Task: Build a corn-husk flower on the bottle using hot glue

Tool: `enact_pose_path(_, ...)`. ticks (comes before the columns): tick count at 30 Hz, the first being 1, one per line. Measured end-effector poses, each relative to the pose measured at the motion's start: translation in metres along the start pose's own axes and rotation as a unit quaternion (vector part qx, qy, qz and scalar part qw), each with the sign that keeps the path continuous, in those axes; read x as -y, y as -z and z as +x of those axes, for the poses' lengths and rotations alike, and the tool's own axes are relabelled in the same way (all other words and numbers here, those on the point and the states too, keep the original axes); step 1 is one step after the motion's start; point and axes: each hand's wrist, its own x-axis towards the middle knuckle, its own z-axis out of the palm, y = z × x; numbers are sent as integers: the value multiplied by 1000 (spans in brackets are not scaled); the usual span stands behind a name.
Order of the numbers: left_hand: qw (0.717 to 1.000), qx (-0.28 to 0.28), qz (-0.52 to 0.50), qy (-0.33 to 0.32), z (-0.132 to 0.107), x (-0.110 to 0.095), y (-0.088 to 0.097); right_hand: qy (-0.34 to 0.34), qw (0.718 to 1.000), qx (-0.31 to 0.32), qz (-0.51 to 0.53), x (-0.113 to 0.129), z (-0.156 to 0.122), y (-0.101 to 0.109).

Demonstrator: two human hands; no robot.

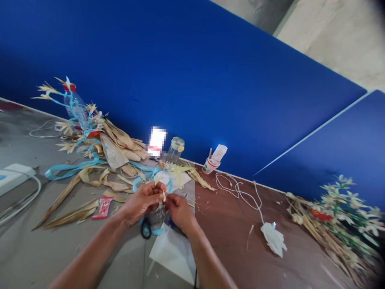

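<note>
My left hand (pixel 141 202) and my right hand (pixel 179 209) meet above the desk, fingers pinched together on a small pale yellow leaf flower (pixel 163 195). Both hands are closed on it. Just beyond them lie a roll of light blue ribbon (pixel 164 178) and pale leaf strips (pixel 180 173). Under my hands are black-handled scissors (pixel 146 229) and a white sheet (pixel 174 251).
Dried husks (pixel 118 144) and a bottle with blue-stemmed leaf flowers (pixel 75 108) sit at the left. A glass jar (pixel 175 149), paper cup (pixel 210 162), white cable (pixel 240 190), white paper flower (pixel 274 239) and a flower bundle (pixel 339 220) lie by the blue partition (pixel 210 80).
</note>
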Motion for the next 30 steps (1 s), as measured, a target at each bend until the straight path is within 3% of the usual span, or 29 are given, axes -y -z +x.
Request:
enact_pose_path(4,997,-55,51,4,5,5,-1,-43,992,-32,115,8,6,11)
enact_pose_path(10,989,-81,125,0,9,10,-4,-38,998,-18,55,12,3,10)
enact_pose_path(16,989,-83,124,4,8,9,-6,-57,996,2,74,12,3,10)
enact_pose_path(23,989,-105,102,-10,9,12,4,-127,942,-33,308,6,9,9)
enact_pose_path(26,986,-107,131,-5,11,14,6,-123,930,-48,342,6,10,9)
enact_pose_path(30,985,-104,141,-5,12,16,6,-116,935,-58,330,5,9,6)
